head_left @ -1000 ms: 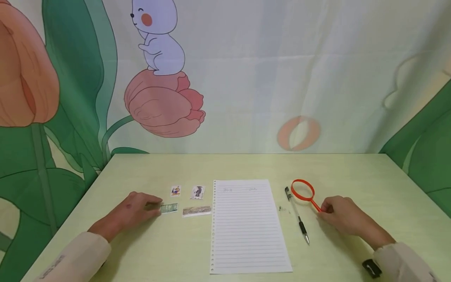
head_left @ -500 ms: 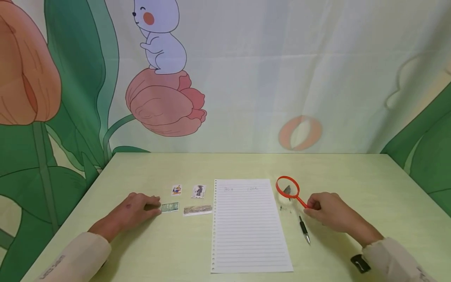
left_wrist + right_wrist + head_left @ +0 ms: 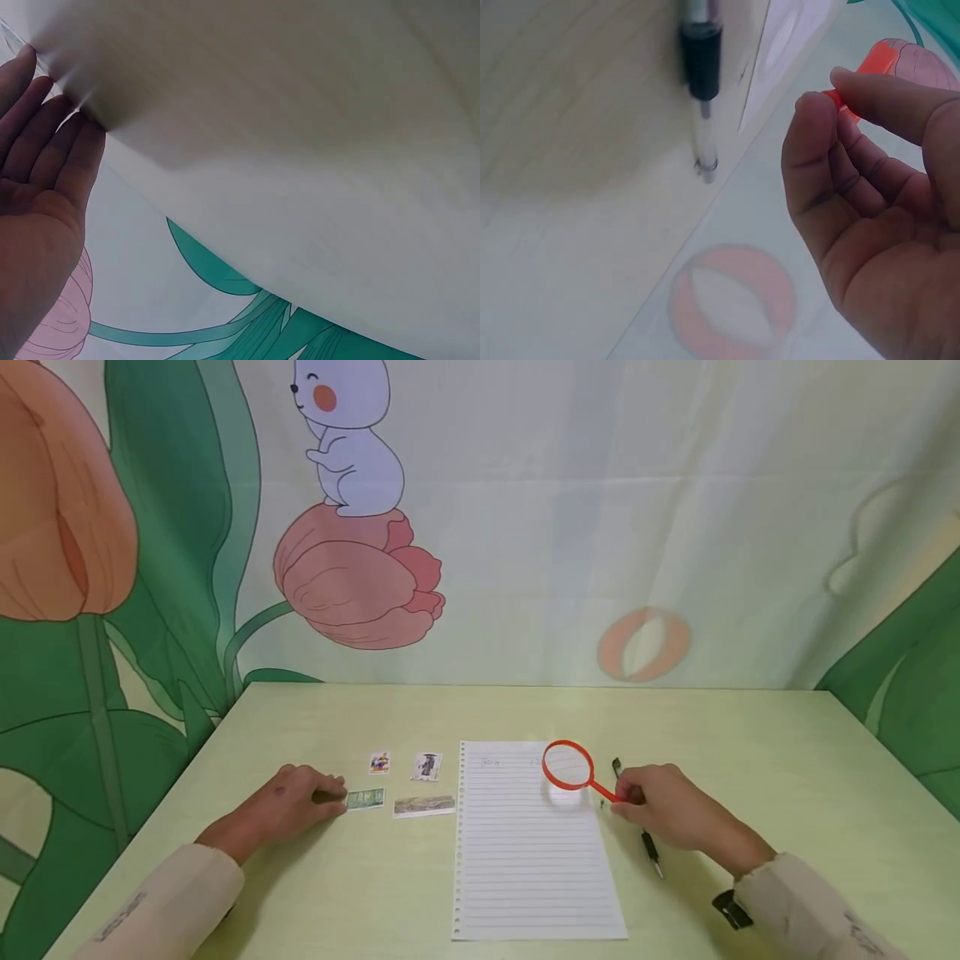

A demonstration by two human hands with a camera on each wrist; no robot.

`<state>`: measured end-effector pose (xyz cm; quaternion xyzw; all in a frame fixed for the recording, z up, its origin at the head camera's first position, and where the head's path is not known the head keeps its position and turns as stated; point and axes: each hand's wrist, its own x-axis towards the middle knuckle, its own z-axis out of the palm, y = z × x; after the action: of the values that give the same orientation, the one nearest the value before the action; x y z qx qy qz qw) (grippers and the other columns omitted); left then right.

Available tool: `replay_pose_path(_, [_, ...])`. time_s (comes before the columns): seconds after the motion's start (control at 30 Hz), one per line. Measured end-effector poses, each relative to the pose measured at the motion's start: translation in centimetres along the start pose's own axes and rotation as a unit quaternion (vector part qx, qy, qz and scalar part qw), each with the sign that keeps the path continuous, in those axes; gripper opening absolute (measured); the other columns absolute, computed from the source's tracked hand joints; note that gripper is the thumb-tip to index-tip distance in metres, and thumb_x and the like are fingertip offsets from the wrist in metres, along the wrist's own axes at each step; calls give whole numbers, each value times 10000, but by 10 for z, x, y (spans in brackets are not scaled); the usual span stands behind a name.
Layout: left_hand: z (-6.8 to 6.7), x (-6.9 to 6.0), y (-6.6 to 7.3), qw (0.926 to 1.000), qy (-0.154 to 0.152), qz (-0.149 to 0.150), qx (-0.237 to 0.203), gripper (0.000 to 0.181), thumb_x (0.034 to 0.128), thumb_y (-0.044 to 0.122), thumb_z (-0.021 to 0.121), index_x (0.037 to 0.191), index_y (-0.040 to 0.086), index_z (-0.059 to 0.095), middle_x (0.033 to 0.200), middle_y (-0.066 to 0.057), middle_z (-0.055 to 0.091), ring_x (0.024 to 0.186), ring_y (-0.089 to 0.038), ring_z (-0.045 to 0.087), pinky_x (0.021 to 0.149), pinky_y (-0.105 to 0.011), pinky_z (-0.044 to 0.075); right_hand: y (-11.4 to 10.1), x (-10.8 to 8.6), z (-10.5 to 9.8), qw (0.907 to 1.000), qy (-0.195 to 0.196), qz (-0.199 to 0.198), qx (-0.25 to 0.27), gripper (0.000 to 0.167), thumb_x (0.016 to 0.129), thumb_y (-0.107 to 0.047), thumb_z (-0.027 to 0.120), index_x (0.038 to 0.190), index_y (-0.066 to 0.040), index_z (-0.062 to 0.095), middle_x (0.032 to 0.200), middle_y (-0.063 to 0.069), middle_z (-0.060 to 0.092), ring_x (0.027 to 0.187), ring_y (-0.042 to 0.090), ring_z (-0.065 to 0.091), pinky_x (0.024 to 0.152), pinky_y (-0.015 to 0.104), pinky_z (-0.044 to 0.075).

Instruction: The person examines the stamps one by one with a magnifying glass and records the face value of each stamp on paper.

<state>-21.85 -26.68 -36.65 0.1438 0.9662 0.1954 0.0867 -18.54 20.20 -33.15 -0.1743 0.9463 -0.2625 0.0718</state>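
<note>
My right hand (image 3: 667,806) pinches the handle of a red-rimmed magnifying glass (image 3: 592,776) between thumb and fingers. Its lens is held over the upper right part of a lined sheet of paper (image 3: 536,860), which has faint handwriting along the top. In the right wrist view only a red bit of the magnifying glass (image 3: 874,64) shows beyond the fingers. At the left, my left hand (image 3: 288,806) rests its fingertips on the table at the left edge of a green stamp (image 3: 366,798). The left wrist view shows these fingers (image 3: 79,154) fairly straight.
A long brownish stamp (image 3: 423,806) lies beside the green one, with two smaller stamps behind: a colourful one (image 3: 379,762) and a dark-figured one (image 3: 427,767). A black-gripped pen (image 3: 651,850) lies partly under my right hand. A printed curtain (image 3: 510,527) hangs behind the table.
My right hand has carried the magnifying glass left, from beside the pen, across it and over the paper. My left hand stays at the green stamp.
</note>
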Motion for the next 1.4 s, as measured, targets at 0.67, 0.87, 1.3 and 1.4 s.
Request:
replay_pose_path(0.67, [-4, 5, 5, 9998, -152, -65, -130, 329, 872, 162, 785, 1160, 11, 740, 1277, -201, 649, 1214, -409, 572, 950, -500, 502, -25, 15, 11, 9990, -91, -433, 37, 137, 881, -36, 737, 804, -98, 642, 695, -68, 588, 635, 102, 469, 566, 231, 418])
replay_pose_path(0.87, [-7, 5, 4, 9999, -111, 50, -104, 307, 874, 172, 783, 1137, 18, 753, 1258, -194, 662, 1197, -402, 578, 938, -498, 491, -29, 21, 13, 9983, -118, -572, -42, 151, 878, -31, 736, 793, -106, 638, 679, -79, 576, 617, 89, 463, 568, 226, 418])
replay_pose_path(1.3, [-7, 3, 2, 9999, -133, -19, -59, 296, 876, 175, 780, 1125, 17, 757, 1252, -191, 666, 1195, -407, 571, 950, -512, 480, -48, 36, 24, 9963, -268, -812, -60, 141, 884, -33, 729, 796, -104, 644, 668, -66, 556, 607, 87, 448, 567, 231, 410])
replay_pose_path(1.4, [-7, 3, 2, 9999, -125, -77, -62, 295, 878, 175, 778, 1127, 19, 757, 1255, -184, 666, 1191, -405, 562, 939, -501, 480, -54, 39, 27, 9963, -319, -799, -49, 142, 885, -35, 734, 801, -104, 643, 669, -65, 556, 606, 88, 457, 571, 229, 422])
